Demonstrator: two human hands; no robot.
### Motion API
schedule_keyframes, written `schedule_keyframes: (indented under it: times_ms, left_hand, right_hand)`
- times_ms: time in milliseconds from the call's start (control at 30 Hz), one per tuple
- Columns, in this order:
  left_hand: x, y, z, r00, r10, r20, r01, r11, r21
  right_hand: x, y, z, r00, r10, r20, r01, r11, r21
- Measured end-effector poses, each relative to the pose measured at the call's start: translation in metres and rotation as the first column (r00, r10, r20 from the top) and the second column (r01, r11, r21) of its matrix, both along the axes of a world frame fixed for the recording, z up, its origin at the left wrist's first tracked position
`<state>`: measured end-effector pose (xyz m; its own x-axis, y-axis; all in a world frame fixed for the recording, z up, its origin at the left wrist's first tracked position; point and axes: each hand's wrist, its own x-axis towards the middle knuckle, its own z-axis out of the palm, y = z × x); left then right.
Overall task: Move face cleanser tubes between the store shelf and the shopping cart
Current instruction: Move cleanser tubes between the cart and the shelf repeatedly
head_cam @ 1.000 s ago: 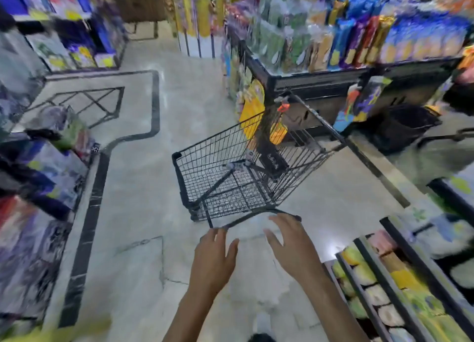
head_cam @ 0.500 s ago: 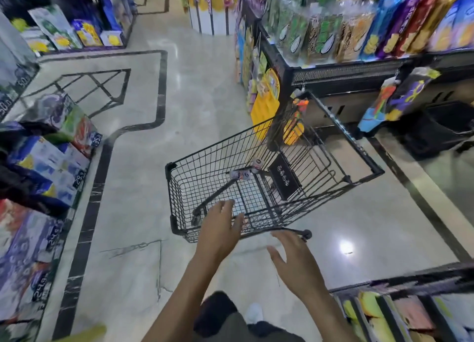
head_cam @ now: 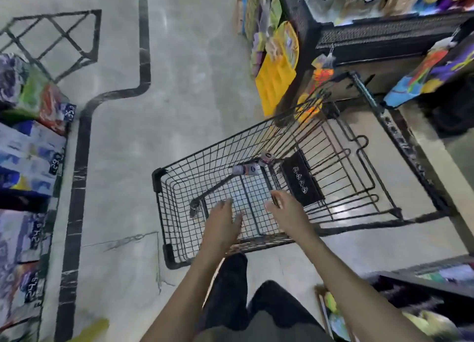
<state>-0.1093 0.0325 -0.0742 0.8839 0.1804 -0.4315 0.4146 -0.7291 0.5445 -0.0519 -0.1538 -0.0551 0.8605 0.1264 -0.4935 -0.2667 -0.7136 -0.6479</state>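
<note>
I see a black wire-metal cart [head_cam: 205, 172] on a glossy, polished stone floor [head_cam: 179, 85]; shiny plastic packets [head_cam: 278, 70] hang off the shelf [head_cam: 384, 31] edge.

The shopping cart [head_cam: 256, 188] stands on the floor [head_cam: 154, 111] in the aisle, straight ahead of the person, with two tubes [head_cam: 245, 169] lying side by side in its basket toward the far end. Both hands reach out over the near end of the basket, the left hand [head_cam: 221, 220] beside the right hand [head_cam: 287, 213], neither touching the tubes. Stacked packs [head_cam: 28, 157] line the floor on the left, a store shelf [head_cam: 384, 34] rises beyond the cart on the right, and another shelf [head_cam: 423, 285] sits near the person's right arm.
</note>
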Motion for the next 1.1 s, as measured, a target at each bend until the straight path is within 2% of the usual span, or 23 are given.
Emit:
schedule_keyframes:
  times_ms: [133,267,400,500,667,767,933,1100]
  left_hand:
    - [0.072,0.011,-0.036,0.993,0.006,-0.119,-0.011,0.999,-0.041]
    - [0.136,0.019,-0.092,0.953,0.151,-0.263,-0.198,0.967,-0.163]
    - [0.184,0.023,-0.168,0.822,0.355,-0.445,-0.502,0.821,-0.274]
    - [0.216,0.021,-0.233,0.738,0.447,-0.506,-0.628,0.729,-0.272]
    - [0.249,0.013,-0.311,0.55,0.593,-0.589,-0.829,0.474,-0.297]
    - [0.262,0.008,-0.341,0.455,0.626,-0.633,-0.89,0.301,-0.342]
    - [0.278,0.009,-0.366,0.377,0.654,-0.655,-0.912,0.139,-0.386]
    - [0.285,0.015,-0.382,0.34,0.675,-0.655,-0.92,0.095,-0.38]
  right_hand:
    - [0.065,0.008,-0.044,0.963,-0.231,-0.142,0.243,0.967,0.077]
    - [0.115,0.007,-0.104,0.873,-0.385,-0.301,0.415,0.909,0.04]
    - [0.17,0.005,-0.177,0.791,-0.504,-0.346,0.542,0.84,0.014]
    - [0.212,0.008,-0.231,0.752,-0.562,-0.343,0.612,0.79,0.047]
    - [0.256,0.019,-0.309,0.728,-0.617,-0.298,0.666,0.739,0.098]
    - [0.267,0.026,-0.344,0.705,-0.64,-0.307,0.696,0.707,0.126]
    - [0.284,0.027,-0.381,0.73,-0.62,-0.287,0.675,0.721,0.158]
    - [0.289,0.029,-0.382,0.758,-0.64,-0.131,0.651,0.756,0.074]
